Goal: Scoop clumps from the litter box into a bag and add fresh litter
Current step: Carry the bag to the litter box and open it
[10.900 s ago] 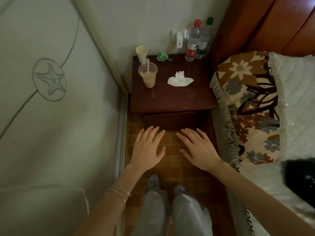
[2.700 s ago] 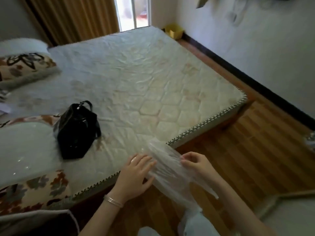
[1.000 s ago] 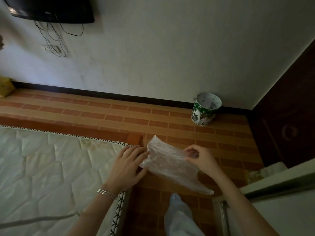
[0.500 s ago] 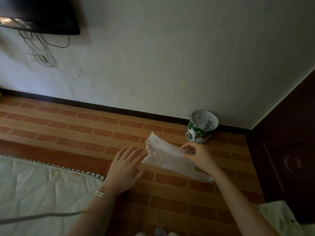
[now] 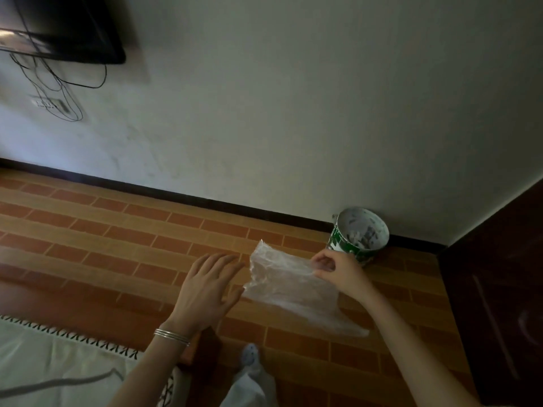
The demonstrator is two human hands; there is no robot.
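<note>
Head view looks down on a clear plastic bag (image 5: pixel 291 286), crumpled and limp, held over the brick-patterned floor (image 5: pixel 117 245) just left of and nearer the person than a green-and-white bucket (image 5: pixel 357 236); the bucket stands upright on the floor against the dark skirting of the pale wall, its inside smeared with white. The right hand (image 5: pixel 338 271) is just in front of the bucket and overlaps its lower edge in the picture; its fingers (image 5: pixel 323 259) and thumb are curled and pinch the bag's upper right edge, and the rest of the bag trails down and toward the person. The left hand (image 5: pixel 205 289) lies left of the bucket, on the far side of the bag from it; its fingers (image 5: pixel 223 261) are straight and spread, palm down, tips right at the bag's left edge; whether they touch the plastic cannot be told. Thin metal bangles (image 5: pixel 172 336) ring the left wrist. Far to the left of the bucket and high on the wall hangs a black television (image 5: pixel 67 33) with loose cables (image 5: pixel 58 83) drooping past a wall socket (image 5: pixel 48 102); low and left of the bucket is the corner of a white quilted mattress (image 5: pixel 58 362); right of the bucket rises a dark wooden panel (image 5: pixel 499 289); a pale shoe (image 5: pixel 249 355) shows on the floor below the bag.
</note>
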